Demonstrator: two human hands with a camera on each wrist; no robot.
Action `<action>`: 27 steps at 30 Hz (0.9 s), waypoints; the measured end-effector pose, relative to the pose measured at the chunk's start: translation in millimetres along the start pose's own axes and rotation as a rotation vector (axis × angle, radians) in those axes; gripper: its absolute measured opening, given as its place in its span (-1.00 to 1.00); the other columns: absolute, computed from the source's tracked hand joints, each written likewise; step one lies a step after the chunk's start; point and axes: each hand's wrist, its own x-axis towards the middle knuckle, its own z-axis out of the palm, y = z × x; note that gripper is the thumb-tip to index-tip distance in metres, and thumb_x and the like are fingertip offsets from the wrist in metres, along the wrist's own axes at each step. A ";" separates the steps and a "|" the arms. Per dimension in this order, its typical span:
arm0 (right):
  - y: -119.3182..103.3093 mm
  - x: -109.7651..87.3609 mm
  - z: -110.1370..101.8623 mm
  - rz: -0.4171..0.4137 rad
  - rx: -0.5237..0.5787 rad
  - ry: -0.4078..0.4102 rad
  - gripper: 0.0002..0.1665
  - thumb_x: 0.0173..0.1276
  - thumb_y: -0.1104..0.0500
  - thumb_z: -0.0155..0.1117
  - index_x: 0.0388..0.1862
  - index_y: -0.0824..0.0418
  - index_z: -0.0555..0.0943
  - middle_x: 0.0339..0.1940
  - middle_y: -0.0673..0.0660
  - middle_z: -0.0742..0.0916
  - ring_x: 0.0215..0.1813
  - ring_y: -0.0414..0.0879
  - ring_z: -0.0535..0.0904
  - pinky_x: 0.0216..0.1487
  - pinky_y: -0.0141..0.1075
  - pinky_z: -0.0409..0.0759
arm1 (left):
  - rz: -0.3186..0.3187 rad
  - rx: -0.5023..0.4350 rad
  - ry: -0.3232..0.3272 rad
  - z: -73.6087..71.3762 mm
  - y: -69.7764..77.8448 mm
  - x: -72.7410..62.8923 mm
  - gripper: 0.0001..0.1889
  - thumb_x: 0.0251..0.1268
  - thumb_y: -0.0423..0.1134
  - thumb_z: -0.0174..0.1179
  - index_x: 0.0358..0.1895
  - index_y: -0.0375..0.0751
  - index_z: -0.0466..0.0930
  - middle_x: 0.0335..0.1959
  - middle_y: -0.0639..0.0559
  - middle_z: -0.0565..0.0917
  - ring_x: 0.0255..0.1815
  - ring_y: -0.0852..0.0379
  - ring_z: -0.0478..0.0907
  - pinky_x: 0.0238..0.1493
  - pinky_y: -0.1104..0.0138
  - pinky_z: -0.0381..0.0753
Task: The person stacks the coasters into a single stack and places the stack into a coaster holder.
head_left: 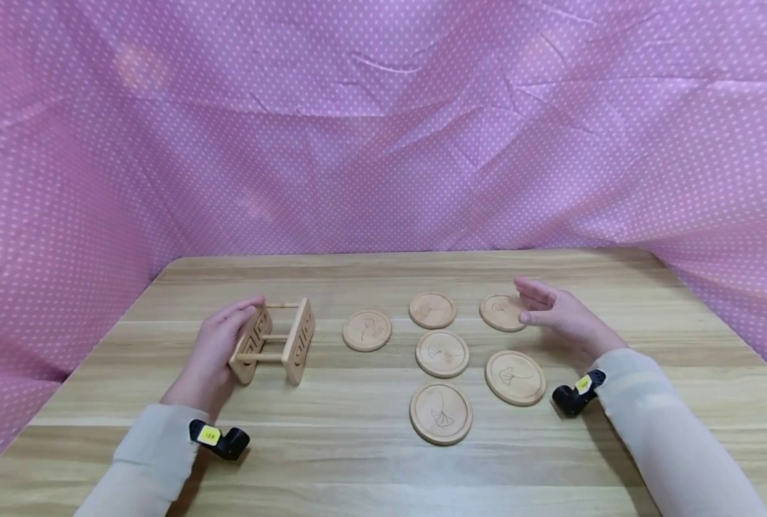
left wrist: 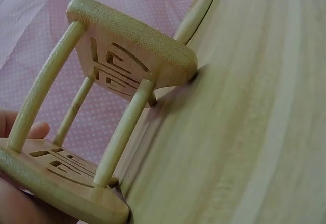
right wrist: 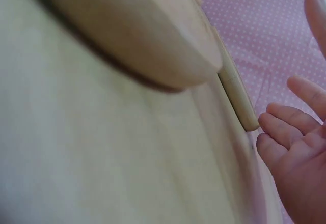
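My left hand (head_left: 210, 352) grips the left panel of a wooden coaster rack (head_left: 301, 341), which stands on the table. The rack has two cut-out end panels joined by round rods; in the left wrist view, fingertips (left wrist: 38, 130) show behind the near panel (left wrist: 66, 175). My right hand (head_left: 563, 319) hovers beside the far-right round wooden coaster (head_left: 501, 313), thumb and fingers spread apart. In the right wrist view, the right hand (right wrist: 300, 155) holds nothing, and its fingertips are close to that coaster's edge (right wrist: 238, 89). Whether they touch it I cannot tell.
Several more coasters with engraved leaf designs lie flat between the hands, among them a near one (head_left: 441, 413), a right one (head_left: 516, 378) and a left one (head_left: 367, 331). A pink dotted cloth (head_left: 383, 143) hangs behind the wooden table (head_left: 332, 467).
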 end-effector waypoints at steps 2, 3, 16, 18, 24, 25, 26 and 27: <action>3.4 1.8 0.5 0.027 0.024 0.004 -0.06 0.21 0.28 0.24 0.44 0.39 -0.07 0.47 0.37 0.02 0.46 0.26 -0.10 0.42 0.10 -0.19 | 0.013 0.038 0.004 -1.0 -1.3 -0.2 -0.57 0.34 -0.05 0.07 0.24 0.00 0.41 0.28 0.14 0.39 0.17 0.19 0.37 0.13 0.45 0.43; 5.0 2.5 0.7 0.041 0.032 0.006 -0.05 0.21 0.28 0.25 0.44 0.38 -0.06 0.47 0.35 0.02 0.46 0.25 -0.09 0.43 0.09 -0.20 | 0.019 0.058 0.007 -1.5 -2.0 -0.3 -0.57 0.35 -0.04 0.06 0.25 -0.01 0.40 0.29 0.14 0.39 0.20 0.17 0.35 0.14 0.45 0.42; 7.7 6.0 4.9 0.061 -0.121 0.046 0.04 0.10 0.18 0.41 0.42 0.42 0.03 0.45 0.39 0.11 0.46 0.24 -0.06 0.44 0.05 -0.09 | -0.009 -0.027 -0.053 -4.3 -9.9 0.9 -0.56 0.38 -0.05 0.01 0.30 0.07 0.34 0.42 0.04 0.16 0.22 0.18 0.30 0.18 0.42 0.40; 7.1 6.4 6.3 0.067 -0.142 0.054 0.04 0.08 0.17 0.42 0.41 0.43 0.05 0.44 0.40 0.14 0.46 0.25 -0.03 0.44 0.06 -0.08 | -0.001 0.008 -0.062 -5.3 -10.7 1.0 -0.52 0.39 -0.03 -0.01 0.34 0.05 0.28 0.45 0.03 0.11 0.30 0.09 0.23 0.27 0.33 0.33; 4.7 9.2 12.1 0.068 -0.241 0.077 0.04 0.01 0.12 0.48 0.37 0.42 0.15 0.39 0.38 0.27 0.43 0.23 0.09 0.42 0.05 0.00 | 0.044 0.111 -0.084 -8.0 -11.3 0.7 -0.46 0.41 0.02 -0.08 0.39 -0.02 0.18 0.48 -0.05 0.02 0.44 -0.07 0.00 0.42 0.10 0.06; 4.0 9.8 13.1 0.062 -0.269 0.082 0.03 0.00 0.11 0.48 0.36 0.42 0.17 0.38 0.38 0.29 0.41 0.24 0.12 0.42 0.05 0.03 | 0.047 0.116 -0.086 -8.3 -11.3 0.5 -0.46 0.41 0.03 -0.08 0.40 -0.03 0.17 0.48 -0.05 0.01 0.44 -0.09 0.00 0.42 0.08 0.06; 3.3 10.2 13.9 0.058 -0.293 0.086 0.02 0.00 0.09 0.49 0.35 0.42 0.19 0.36 0.38 0.32 0.40 0.24 0.14 0.41 0.05 0.05 | 0.049 0.121 -0.086 -8.6 -11.5 0.4 -0.45 0.41 0.04 -0.08 0.40 -0.03 0.16 0.48 -0.06 0.01 0.44 -0.09 0.00 0.42 0.08 0.06; 2.5 10.5 14.7 0.053 -0.314 0.088 0.02 0.00 0.08 0.49 0.35 0.42 0.20 0.35 0.38 0.33 0.39 0.24 0.16 0.40 0.06 0.07 | 0.050 0.124 -0.086 -9.0 -11.9 0.3 -0.45 0.41 0.04 -0.08 0.40 -0.03 0.16 0.48 -0.06 0.01 0.44 -0.09 0.00 0.42 0.08 0.06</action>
